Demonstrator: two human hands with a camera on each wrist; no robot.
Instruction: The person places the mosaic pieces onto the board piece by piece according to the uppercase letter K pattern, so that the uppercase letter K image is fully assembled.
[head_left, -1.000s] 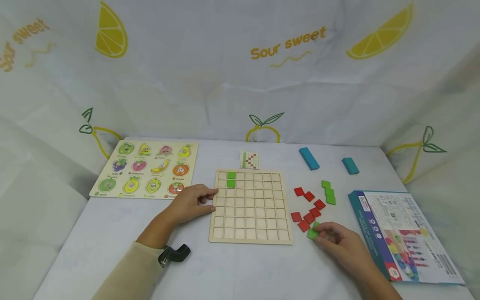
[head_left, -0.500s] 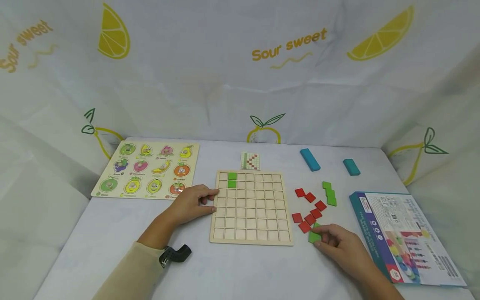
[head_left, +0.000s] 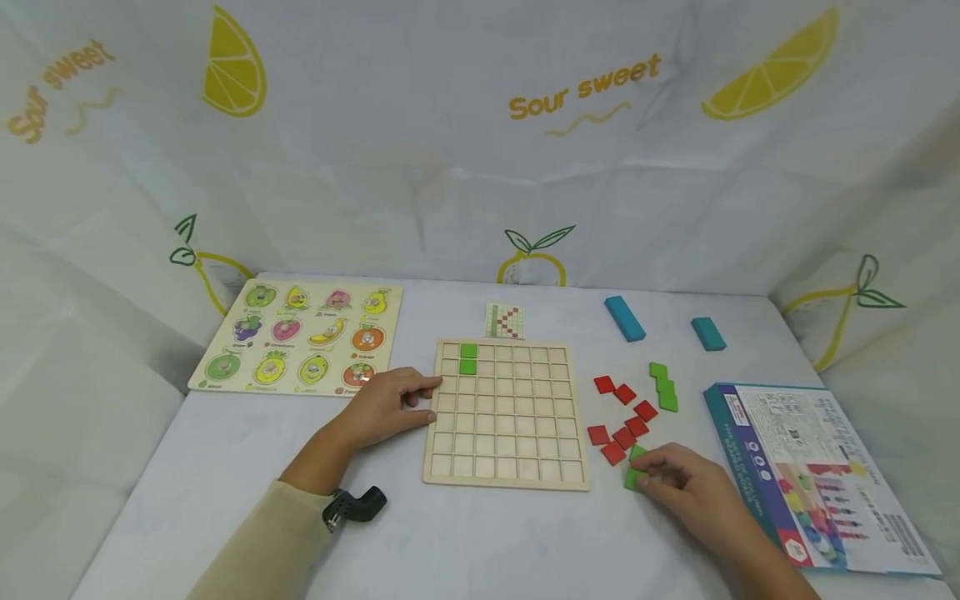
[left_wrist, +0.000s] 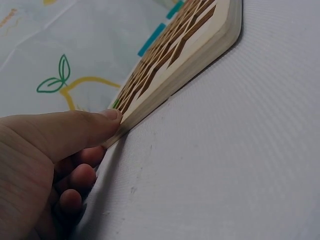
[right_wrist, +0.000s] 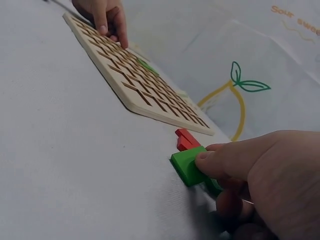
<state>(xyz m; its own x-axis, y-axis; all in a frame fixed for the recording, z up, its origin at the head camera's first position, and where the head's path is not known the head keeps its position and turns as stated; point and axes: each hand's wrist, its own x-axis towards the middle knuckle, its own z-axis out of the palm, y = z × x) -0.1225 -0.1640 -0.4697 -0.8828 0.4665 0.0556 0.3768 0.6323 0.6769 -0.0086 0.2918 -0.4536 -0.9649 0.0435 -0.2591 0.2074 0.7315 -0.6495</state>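
My left hand rests at the left edge of a wooden grid board, its index finger and thumb touching the rim apart from each other. In the left wrist view, the thumb lies on that rim. Two green tiles fill the top cells of the board's second column. At the right, my right hand pinches a green square tile between thumb and fingers. Another green tile is partly hidden behind the fingers. Several red tiles lie just beyond it.
More green tiles lie behind the red ones. Two blue blocks stand farther back. A pattern card sits above the board. A fruit puzzle board is at left, a printed box at right, a black strap by the left sleeve.
The pinched green tile has shifted slightly toward the person, uncovering a gap from the green tile behind it. The left hand stays on the board's edge; the whole head view drifts slightly.
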